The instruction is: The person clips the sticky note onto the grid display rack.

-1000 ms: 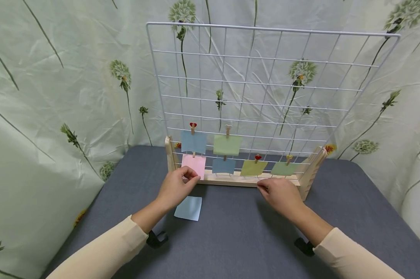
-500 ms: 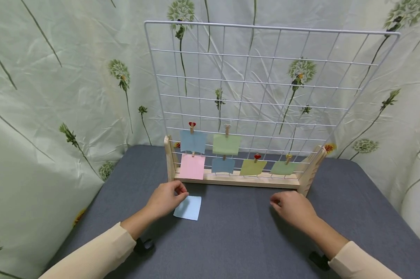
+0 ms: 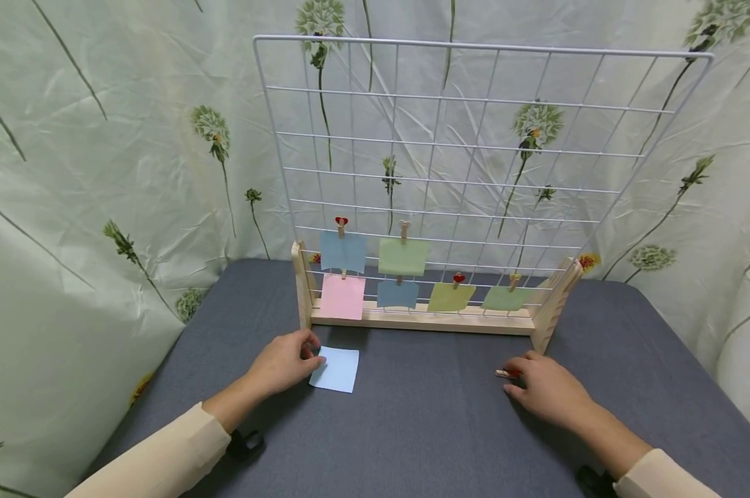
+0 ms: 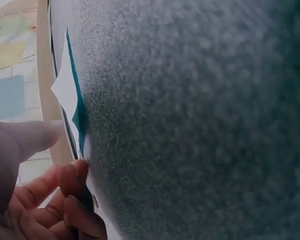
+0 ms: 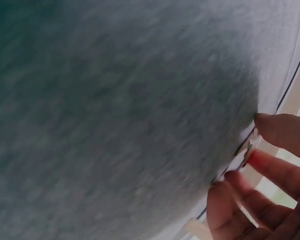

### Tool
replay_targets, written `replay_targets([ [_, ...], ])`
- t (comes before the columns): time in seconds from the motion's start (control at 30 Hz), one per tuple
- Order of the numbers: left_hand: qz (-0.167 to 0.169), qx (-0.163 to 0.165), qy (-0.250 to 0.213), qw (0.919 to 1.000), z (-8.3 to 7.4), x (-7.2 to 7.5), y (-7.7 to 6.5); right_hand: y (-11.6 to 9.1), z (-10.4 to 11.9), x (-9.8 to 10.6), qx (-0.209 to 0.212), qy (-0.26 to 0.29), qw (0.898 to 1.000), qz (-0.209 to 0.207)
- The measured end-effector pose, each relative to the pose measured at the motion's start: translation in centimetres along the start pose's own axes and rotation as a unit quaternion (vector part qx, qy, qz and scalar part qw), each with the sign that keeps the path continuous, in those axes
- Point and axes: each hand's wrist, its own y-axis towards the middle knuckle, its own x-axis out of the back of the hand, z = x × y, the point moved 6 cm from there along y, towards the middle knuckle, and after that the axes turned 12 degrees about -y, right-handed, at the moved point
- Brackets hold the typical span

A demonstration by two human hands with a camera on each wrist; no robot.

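In the head view, my left hand (image 3: 284,364) is at the left edge of a light blue sticky note (image 3: 337,370) lying on the table. The left wrist view shows the thumb apart from the fingers, close to the end of the note (image 4: 67,85). My right hand (image 3: 550,391) is over the table to the right, in front of the rack. A small wooden clothespin (image 3: 504,374) with a bit of red shows between its thumb and index finger. In the right wrist view a gap separates those fingertips around the clothespin (image 5: 247,150); a firm grip is not visible.
A white wire grid (image 3: 433,144) stands in a wooden base (image 3: 424,319) behind the hands. Clothespins hold several notes on its lower rows, among them a pink note (image 3: 342,297) and a pale green note (image 3: 403,256). A floral curtain (image 3: 132,124) hangs behind.
My left hand has dropped from the pink note to the blue note on the table. My right hand has moved down and right from the rack base, and the clothespin now shows between its fingers.
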Motion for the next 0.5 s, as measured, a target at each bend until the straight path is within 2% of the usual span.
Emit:
replay_targets([
  [0.3, 0.018, 0.028, 0.022, 0.9992, -0.9, -0.7, -0.9, -0.2, -0.3, -0.2, 0.016, 0.039, 0.999, -0.009],
  [0.5, 0.014, 0.032, 0.037, 0.9987, -1.4, -1.1, -0.9, -0.5, 0.3, -0.2, 0.026, 0.053, 0.998, -0.032],
])
